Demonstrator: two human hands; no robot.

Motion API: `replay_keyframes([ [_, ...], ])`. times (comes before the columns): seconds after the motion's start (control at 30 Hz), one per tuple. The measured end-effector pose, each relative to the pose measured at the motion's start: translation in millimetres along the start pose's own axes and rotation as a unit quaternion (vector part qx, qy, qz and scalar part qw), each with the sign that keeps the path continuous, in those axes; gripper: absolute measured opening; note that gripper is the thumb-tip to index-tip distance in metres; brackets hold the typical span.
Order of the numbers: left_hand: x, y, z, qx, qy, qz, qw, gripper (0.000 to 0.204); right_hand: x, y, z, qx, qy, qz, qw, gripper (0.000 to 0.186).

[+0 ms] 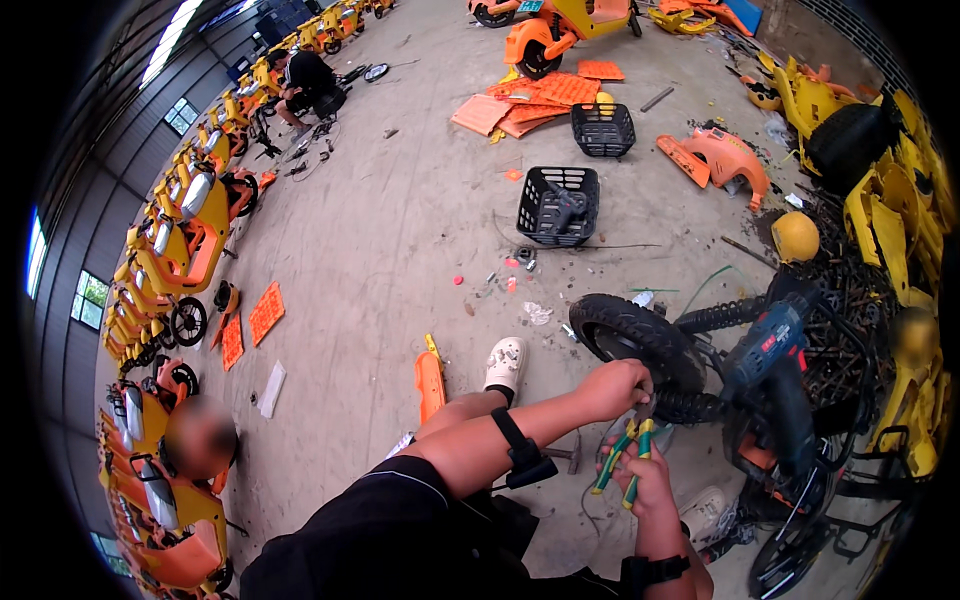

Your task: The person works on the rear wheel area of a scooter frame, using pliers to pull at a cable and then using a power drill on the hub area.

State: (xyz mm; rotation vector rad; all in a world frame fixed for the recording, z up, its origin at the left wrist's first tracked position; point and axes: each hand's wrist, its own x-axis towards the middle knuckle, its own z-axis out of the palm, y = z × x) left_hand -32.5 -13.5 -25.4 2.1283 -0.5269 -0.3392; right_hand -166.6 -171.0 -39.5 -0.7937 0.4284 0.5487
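Note:
Green-and-yellow-handled pliers (627, 458) are in my right hand (648, 478), its fingers wrapped round the grips. The jaws point up toward my left hand (622, 388), closed just beyond them beside the black tyre (640, 345). Whatever my left fingers pinch is hidden. The wheel belongs to a stripped scooter frame lying to the right, with a black coil spring (722, 314) running from it. A blue and black cordless drill (768, 345) rests upon that frame, right of my hands. Below my left wrist, a hammer (572, 455) lies on the floor.
Black baskets (603, 130) stand ahead, the nearer one (528, 205) holding a dark power tool. Orange panels (545, 90) and yellow body parts (890, 200) lie beyond and rightward. A yellow helmet (795, 237) sits near metal scrap. Scooters (180, 240) line the left; a person (308, 80) crouches there.

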Motion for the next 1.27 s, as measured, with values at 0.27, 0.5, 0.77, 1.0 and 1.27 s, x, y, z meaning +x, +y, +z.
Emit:
replay_keyframes([
  [0.27, -6.4, -5.3, -4.7, 0.014, -0.003, 0.018, 1.000, 0.014, 1.7, 2.5, 4.7, -0.020, 0.005, 0.001, 1.000, 0.065],
  [0.5, -4.3, -9.9, -6.9, 0.003, -0.029, 0.030, 0.999, 0.016, -0.6, -0.1, 6.4, -0.062, 0.032, 0.007, 0.998, 0.063],
  [0.77, -6.6, -17.4, -4.8, 0.018, -0.066, 0.039, 0.997, 0.026, -5.0, -2.6, 7.8, -0.148, 0.048, 0.010, 0.988, 0.059],
  [1.0, -10.7, -17.7, -10.1, 0.112, -0.111, 0.107, 0.982, 0.028, -9.9, -1.3, 6.0, -0.196, 0.039, 0.018, 0.980, 0.053],
  [1.27, -4.2, -31.5, -15.1, 0.087, -0.239, 0.088, 0.963, 0.028, -12.1, -2.9, -12.3, -0.171, -0.005, 0.089, 0.981, 0.052],
])
